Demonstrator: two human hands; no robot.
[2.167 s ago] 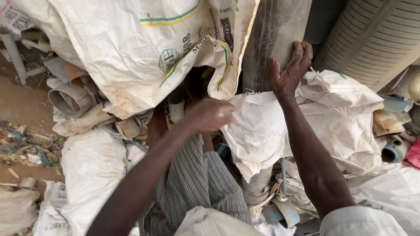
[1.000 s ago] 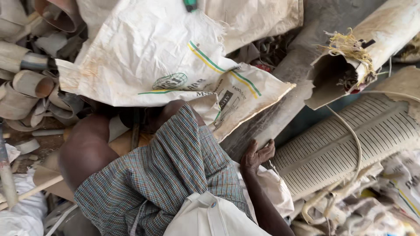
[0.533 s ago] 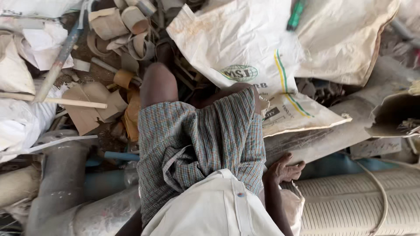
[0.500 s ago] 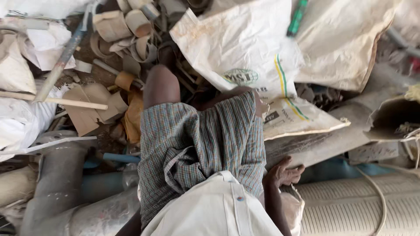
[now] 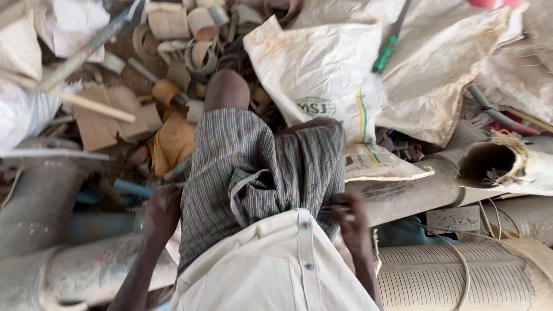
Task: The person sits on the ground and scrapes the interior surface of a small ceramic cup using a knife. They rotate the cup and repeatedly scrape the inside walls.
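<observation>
I see shorts (image 5: 253, 167) striped grey-green and brown, a cream shirt (image 5: 271, 265) with 2 blue buttons, a white sack (image 5: 322, 75) with green and yellow stripes (stained tan), and grey pipes (image 5: 40, 196).

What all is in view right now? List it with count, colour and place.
Woven sacks: several, off-white, top right, one lapping the right knee.
Screwdriver-like tool: one, green handle, on the sacks.
Cut pipe rings: many, tan, top centre.
Grey pipes: two or three, lower left.
Slotted pipe: one, cream, lower right.
Open-ended pipe: one, right.
Wooden stick: one, upper left.
Blue pipe piece: one, by the left hand.
Left hand: at the left thigh, grip unclear.
Right hand: at the right thigh, grip unclear.
</observation>
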